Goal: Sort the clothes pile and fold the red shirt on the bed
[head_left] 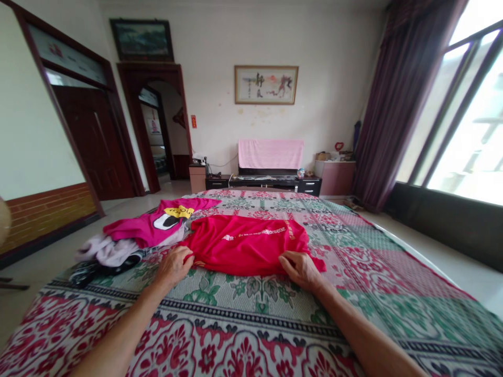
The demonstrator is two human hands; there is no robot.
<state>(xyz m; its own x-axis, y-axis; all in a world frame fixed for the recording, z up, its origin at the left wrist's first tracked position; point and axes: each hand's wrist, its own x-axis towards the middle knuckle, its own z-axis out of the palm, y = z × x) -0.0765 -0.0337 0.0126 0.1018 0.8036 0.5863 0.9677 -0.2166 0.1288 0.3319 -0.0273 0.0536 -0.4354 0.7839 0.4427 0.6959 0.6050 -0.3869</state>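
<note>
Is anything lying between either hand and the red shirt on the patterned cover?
Nothing visible does. The left hand and right hand both already grip the near edge of the red shirt. The pile of clothes lies off to the left, beside it.

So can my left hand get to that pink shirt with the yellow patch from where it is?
Probably yes. The left hand rests on the red shirt's near edge, and the pink shirt lies just beyond it to the left, nothing between.

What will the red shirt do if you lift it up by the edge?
The red shirt would probably flop and droop, since it lies flat with soft creases. It looks thin, so likely light. Both hands, left and right, pinch its near edge, so it may unfold.
</note>
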